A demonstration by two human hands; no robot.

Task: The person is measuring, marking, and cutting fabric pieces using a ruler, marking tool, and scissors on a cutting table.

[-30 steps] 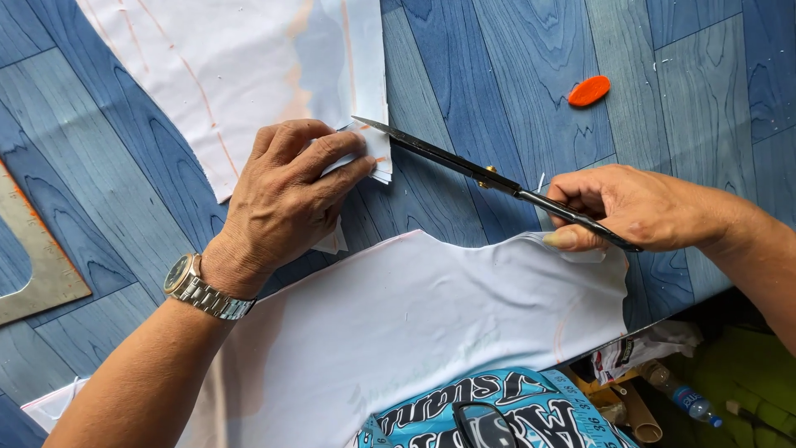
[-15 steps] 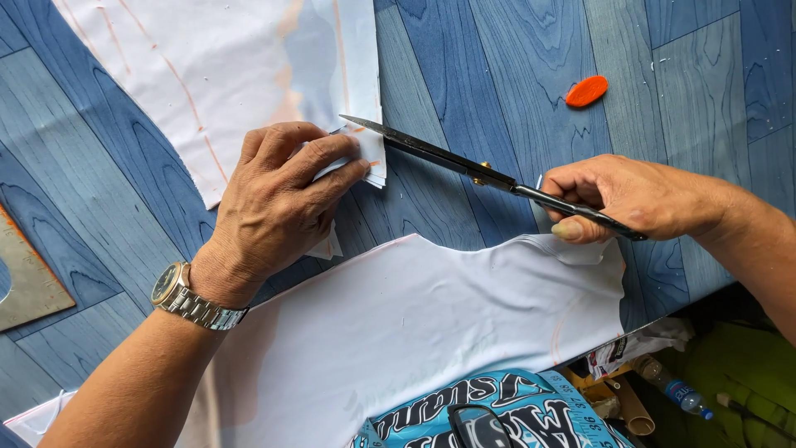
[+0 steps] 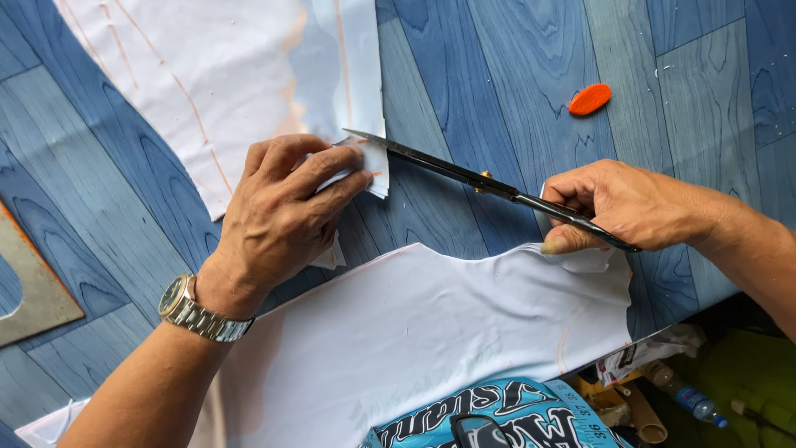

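White fabric piece (image 3: 249, 75) with orange chalk lines was laid on blue wood-grain table (image 3: 497, 66). Its lower corner was pinched and pressed flat by left hand (image 3: 282, 216), fingers curled narrow. Long tailor's scissors (image 3: 464, 172) were gripped by right hand (image 3: 613, 203), closed round handles; blade tip was set at pinched corner. Orange chalk (image 3: 589, 99) was seen well apart. Second white fabric piece (image 3: 431, 323) lay nearer.

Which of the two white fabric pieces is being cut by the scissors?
The upper white piece with orange chalk lines: the left hand pins its corner at the scissors tip. The lower piece lies apart.
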